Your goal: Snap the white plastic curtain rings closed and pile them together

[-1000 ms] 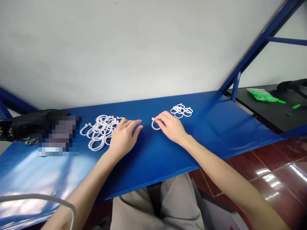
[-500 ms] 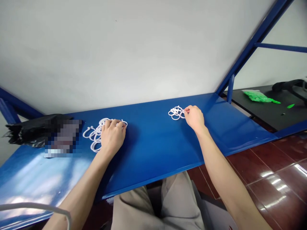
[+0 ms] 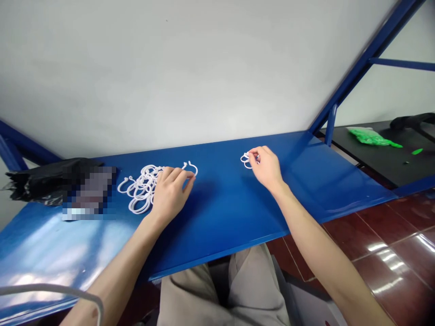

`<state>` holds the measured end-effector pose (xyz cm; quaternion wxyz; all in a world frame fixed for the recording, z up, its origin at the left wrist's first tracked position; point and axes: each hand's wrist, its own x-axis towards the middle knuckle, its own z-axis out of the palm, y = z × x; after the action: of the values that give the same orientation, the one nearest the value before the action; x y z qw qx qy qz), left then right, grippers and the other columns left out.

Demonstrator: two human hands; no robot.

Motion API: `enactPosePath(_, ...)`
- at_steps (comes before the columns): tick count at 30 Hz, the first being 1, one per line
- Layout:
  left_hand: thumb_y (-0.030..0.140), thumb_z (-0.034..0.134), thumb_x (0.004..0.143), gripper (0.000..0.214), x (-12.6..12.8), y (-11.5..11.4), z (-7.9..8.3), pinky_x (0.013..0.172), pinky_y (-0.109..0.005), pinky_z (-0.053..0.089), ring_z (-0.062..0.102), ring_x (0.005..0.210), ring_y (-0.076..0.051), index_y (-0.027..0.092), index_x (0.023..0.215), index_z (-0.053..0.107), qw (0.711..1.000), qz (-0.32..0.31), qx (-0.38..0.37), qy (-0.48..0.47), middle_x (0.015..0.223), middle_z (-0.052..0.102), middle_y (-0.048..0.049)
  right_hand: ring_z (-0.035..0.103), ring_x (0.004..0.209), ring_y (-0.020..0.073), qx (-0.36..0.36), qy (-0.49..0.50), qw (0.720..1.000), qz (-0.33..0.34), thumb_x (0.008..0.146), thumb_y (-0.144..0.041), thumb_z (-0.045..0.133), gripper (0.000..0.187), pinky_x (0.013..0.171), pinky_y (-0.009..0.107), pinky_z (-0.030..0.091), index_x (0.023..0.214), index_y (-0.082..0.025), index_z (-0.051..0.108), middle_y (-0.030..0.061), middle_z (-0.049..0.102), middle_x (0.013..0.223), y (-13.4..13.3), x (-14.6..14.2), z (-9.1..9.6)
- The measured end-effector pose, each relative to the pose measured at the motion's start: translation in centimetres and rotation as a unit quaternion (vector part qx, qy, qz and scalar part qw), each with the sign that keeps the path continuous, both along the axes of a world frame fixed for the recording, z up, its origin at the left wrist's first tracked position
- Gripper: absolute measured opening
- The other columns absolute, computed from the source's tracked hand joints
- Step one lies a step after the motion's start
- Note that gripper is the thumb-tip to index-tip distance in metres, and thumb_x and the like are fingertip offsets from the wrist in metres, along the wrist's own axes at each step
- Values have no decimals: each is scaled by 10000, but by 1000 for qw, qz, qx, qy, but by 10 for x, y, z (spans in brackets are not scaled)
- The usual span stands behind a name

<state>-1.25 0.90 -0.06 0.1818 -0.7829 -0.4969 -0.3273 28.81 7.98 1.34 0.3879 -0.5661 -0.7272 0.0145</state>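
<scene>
The left hand (image 3: 171,192) has slid right, off the big heap (image 3: 141,190), and the right hand (image 3: 267,165) has edged left. The worktop (image 3: 220,208) is a smooth, glossy blue metal sheet. The big heap is a tangle of thin white plastic rings, lying loose at its left. The small cluster (image 3: 245,159) of the same rings lies further right, pinched by the right hand's closed fingertips. The left hand's fingertips grip one open ring (image 3: 190,167), a hooked C shape, just right of the heap.

Left hand (image 3: 170,192) palm down, fingers (image 3: 185,179) pinched; right hand (image 3: 267,168) extended forward, fingers curled.
</scene>
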Motion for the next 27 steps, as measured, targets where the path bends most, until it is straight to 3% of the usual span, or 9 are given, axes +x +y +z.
enactPosePath(2,236,598,976,80,8,-4,3,792,-360,469,568,837,-211,205,952,667,998,-62,6,-8,874,723,-42,649,848,192,-28,41,993,111,979,-306,577,162,836,350,519,944,-207,700,55,709,940,-11,-21,-1)
enactPosePath(4,215,611,969,59,16,-8,4,784,-342,478,576,842,-196,207,987,667,994,-109,9,-7,895,724,-36,659,798,168,-95,86,968,216,970,-374,613,185,774,317,532,1000,-212,696,38,728,935,-25,-42,-4)
enactPosePath(7,186,608,970,60,25,-13,2,785,-330,487,586,831,-178,207,987,660,986,-167,-4,6,917,725,-30,688,791,157,-167,142,926,308,968,-406,618,231,731,286,539,1083,-210,660,26,748,937,-41,-65,-11)
enactPosePath(11,199,597,976,54,33,-17,-3,814,-309,511,620,852,-158,219,943,634,977,-203,-41,-44,936,706,-28,700,727,152,-166,163,924,304,998,-356,569,164,732,286,528,1070,-222,633,-9,740,835,-48,-75,-17)
enactPosePath(14,290,619,961,77,35,-16,-4,710,-274,519,636,777,-142,216,947,603,972,-99,-91,-191,913,683,-23,710,701,155,-161,177,925,295,994,-360,591,161,727,283,526,1089,-231,609,-27,732,779,-48,-73,-19)
enactPosePath(17,395,581,966,197,35,-15,-2,610,-255,494,636,659,-135,211,1027,616,929,-26,-218,-299,840,712,-6,716,708,151,-167,187,919,305,991,-366,606,147,689,265,523,1040,-228,605,-12,749,829,-49,-71,-19)
enactPosePath(19,443,524,986,263,35,-14,-1,631,-257,500,658,673,-146,213,1033,643,899,-47,-295,-319,824,739,-5,703,702,143,-161,174,920,311,995,-349,605,127,667,254,513,999,-224,625,-5,752,858,-49,-71,-20)
enactPosePath(21,452,486,1001,292,36,-15,-1,686,-263,508,670,707,-149,219,966,660,888,-66,-323,-320,845,755,-7,685,713,139,-135,150,929,309,1001,-325,602,127,667,250,500,950,-220,654,-2,743,860,-50,-71,-21)
enactPosePath(27,332,464,1007,227,34,-20,-4,711,-244,489,684,729,-145,228,873,616,906,-85,-302,-285,825,751,5,672,799,159,-12,66,936,345,1031,-283,566,189,740,278,520,916,-206,694,32,733,874,-53,-72,-26)
